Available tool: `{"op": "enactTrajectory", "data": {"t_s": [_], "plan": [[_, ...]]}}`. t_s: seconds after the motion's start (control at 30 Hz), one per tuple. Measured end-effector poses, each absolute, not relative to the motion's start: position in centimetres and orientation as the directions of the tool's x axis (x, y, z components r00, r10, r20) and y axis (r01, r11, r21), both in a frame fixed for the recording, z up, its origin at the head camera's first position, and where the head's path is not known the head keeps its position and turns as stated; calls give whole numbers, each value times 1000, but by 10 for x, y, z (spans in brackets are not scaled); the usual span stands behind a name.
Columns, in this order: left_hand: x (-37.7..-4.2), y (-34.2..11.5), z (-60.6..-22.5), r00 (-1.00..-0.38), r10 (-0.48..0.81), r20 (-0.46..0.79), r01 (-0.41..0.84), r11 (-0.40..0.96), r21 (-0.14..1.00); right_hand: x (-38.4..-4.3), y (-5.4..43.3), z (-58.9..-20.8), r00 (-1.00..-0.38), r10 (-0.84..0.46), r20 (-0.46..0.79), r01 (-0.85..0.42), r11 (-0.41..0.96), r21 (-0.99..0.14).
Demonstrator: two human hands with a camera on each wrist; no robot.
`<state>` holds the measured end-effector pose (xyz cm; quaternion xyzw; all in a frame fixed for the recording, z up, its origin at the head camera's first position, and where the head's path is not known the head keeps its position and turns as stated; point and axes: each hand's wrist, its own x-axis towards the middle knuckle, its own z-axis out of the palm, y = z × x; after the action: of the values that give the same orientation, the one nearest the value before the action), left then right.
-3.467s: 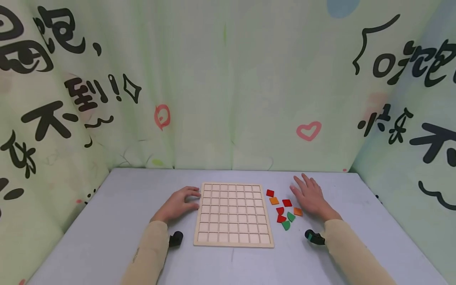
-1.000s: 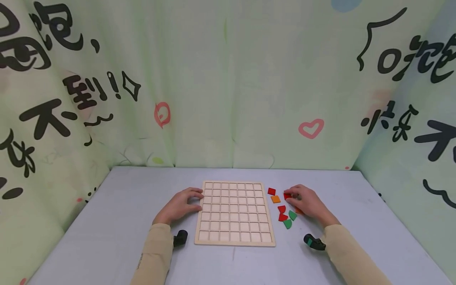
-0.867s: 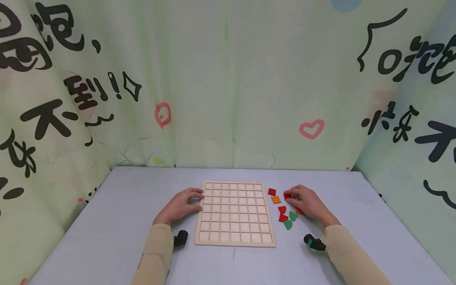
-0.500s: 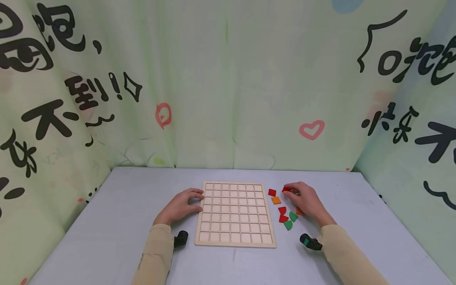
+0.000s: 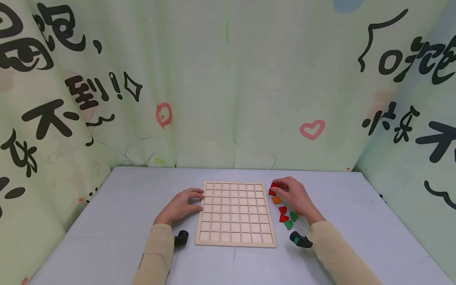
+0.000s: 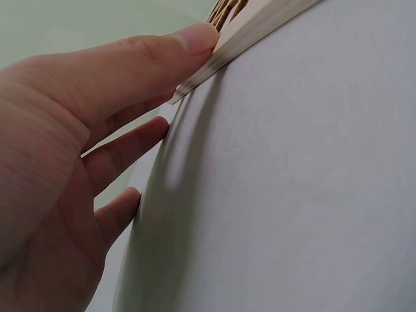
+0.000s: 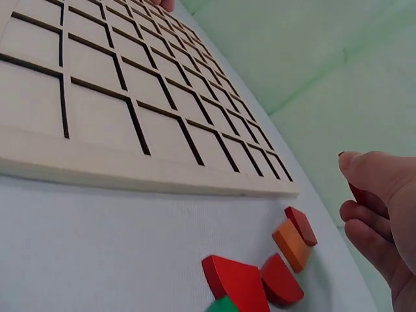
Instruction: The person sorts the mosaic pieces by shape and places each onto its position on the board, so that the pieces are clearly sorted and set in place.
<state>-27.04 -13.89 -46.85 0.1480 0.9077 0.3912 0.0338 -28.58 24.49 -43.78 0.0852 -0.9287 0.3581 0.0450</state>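
Observation:
A wooden grid board (image 5: pixel 236 245) lies on the table, its square cells bare. My left hand (image 5: pixel 179 205) rests at the board's left edge with relaxed fingers; in the left wrist view the thumb (image 6: pixel 198 40) touches the frame's side. Between thumb and fingers my right hand (image 5: pixel 295 196) pinches a red square tile (image 7: pixel 365 199), raised off the table in the right wrist view. In the head view it overlaps another red tile (image 5: pixel 272 192) beside the board's upper right. An orange tile (image 5: pixel 276 200) lies just nearer.
Red rounded pieces (image 5: pixel 283 210) and green pieces (image 5: pixel 288 225) lie right of the board. Another orange tile is mostly hidden by the right hand. Black wrist cameras (image 5: pixel 181 238) sit at both sleeves. A printed curtain (image 5: pixel 213 99) borders the table (image 5: pixel 142 186).
My right hand came down onto a red tile, pinched it, lifted it and carried it left and away, toward the board's upper right corner. The left hand stays at the board's edge.

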Motion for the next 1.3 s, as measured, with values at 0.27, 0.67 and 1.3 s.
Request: {"op": "enactTrajectory", "data": {"t_s": [0.27,0.67,1.3], "plan": [[-270,-140,-467,-947,314,66,263,644,719,-286,219,-436,-951,-217,220,-307,740,-599],[-269,-140,-465,-944,323,71,274,643,716,-285,177,-437,-928,-313,201,-367,686,-628],[-270,-141,-467,-946,317,65,263,637,725,-283,128,-451,-907,-387,166,-396,652,-647]]}}
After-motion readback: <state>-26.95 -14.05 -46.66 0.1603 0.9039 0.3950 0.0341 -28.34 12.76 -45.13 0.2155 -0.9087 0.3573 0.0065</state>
